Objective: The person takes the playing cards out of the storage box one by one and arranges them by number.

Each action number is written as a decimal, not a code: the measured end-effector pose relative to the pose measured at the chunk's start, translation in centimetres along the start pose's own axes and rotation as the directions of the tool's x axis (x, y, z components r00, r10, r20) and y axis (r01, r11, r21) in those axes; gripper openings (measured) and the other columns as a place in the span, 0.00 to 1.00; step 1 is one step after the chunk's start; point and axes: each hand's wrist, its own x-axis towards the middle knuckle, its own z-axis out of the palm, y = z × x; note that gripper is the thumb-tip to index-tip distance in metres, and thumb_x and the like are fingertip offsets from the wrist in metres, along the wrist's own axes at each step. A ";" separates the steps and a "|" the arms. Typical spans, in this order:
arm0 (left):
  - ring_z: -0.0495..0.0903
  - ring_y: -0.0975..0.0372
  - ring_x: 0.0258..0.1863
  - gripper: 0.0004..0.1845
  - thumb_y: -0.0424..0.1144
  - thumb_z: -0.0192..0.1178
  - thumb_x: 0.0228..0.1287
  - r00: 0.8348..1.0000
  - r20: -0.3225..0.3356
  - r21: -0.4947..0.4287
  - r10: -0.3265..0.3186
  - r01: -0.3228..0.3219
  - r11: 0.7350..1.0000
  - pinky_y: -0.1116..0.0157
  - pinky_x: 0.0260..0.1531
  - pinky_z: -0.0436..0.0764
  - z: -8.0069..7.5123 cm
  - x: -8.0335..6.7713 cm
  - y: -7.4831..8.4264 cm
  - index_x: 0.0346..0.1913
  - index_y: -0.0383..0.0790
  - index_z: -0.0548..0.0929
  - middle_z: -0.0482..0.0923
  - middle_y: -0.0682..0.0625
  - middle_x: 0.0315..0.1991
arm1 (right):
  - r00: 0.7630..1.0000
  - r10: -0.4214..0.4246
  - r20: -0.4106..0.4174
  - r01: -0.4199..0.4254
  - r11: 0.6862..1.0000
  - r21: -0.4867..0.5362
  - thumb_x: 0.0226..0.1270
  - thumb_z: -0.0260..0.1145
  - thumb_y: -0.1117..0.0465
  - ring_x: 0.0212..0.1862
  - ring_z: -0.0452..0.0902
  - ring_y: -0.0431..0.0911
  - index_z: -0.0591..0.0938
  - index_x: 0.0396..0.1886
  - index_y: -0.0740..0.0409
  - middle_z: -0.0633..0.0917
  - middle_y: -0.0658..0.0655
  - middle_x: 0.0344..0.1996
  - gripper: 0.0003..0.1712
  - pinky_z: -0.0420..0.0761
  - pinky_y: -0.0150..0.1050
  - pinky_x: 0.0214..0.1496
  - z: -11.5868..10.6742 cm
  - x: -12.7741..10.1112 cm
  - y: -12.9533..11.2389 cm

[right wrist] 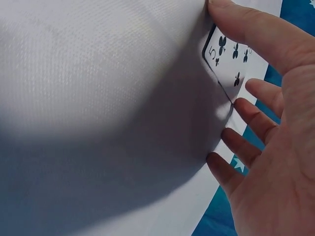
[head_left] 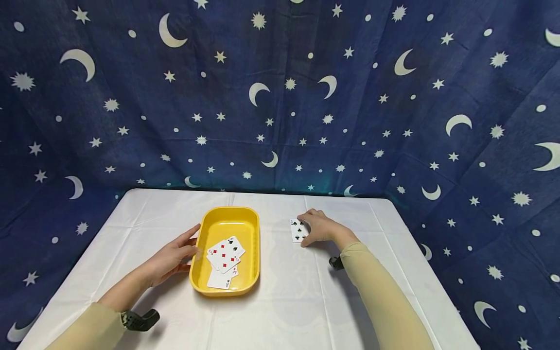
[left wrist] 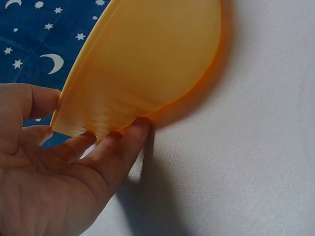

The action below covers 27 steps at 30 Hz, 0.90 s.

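On the white table (head_left: 131,228), at twelve o'clock from our right hand (head_left: 321,227), lies the five of clubs (head_left: 297,229); thumb and spread fingers pinch its edges. At nine o'clock sits the yellow tray (head_left: 251,228) with loose cards (head_left: 224,260) inside. Our left hand (head_left: 172,256) touches the tray's nine o'clock wall with relaxed, straight fingers. Behind hangs a starry blue cloth (head_left: 280,97)
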 end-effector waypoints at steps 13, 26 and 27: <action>0.72 0.44 0.66 0.44 0.36 0.54 0.75 1.000 -0.005 0.005 0.004 -0.003 1.000 0.53 0.53 0.82 0.2 -0.1 0.1 0.84 0.54 0.42 0.50 0.33 0.79 | 0.987 -0.075 -0.141 0.083 0.995 0.053 0.57 0.77 0.40 0.79 0.49 0.56 0.64 0.81 0.44 0.62 0.58 0.78 0.54 0.61 0.61 0.73 -1.2 0.0 -2.6; 0.71 0.43 0.66 0.43 0.37 0.54 0.76 1.000 -0.003 0.010 -0.004 0.004 1.000 0.53 0.54 0.81 0.2 -0.2 0.2 0.84 0.55 0.42 0.50 0.33 0.80 | 0.936 -0.318 -0.149 0.319 0.948 -0.023 0.58 0.76 0.41 0.75 0.58 0.45 0.66 0.80 0.46 0.70 0.47 0.74 0.51 0.62 0.49 0.74 -1.3 0.4 -11.0; 0.71 0.43 0.66 0.43 0.37 0.54 0.76 1.000 -0.003 0.010 -0.005 0.005 1.000 0.53 0.54 0.81 0.2 -0.2 0.2 0.84 0.55 0.42 0.50 0.33 0.80 | 0.932 -0.331 -0.145 0.331 0.943 -0.025 0.58 0.76 0.41 0.75 0.58 0.45 0.66 0.79 0.47 0.70 0.47 0.74 0.51 0.63 0.49 0.74 -1.2 0.5 -11.5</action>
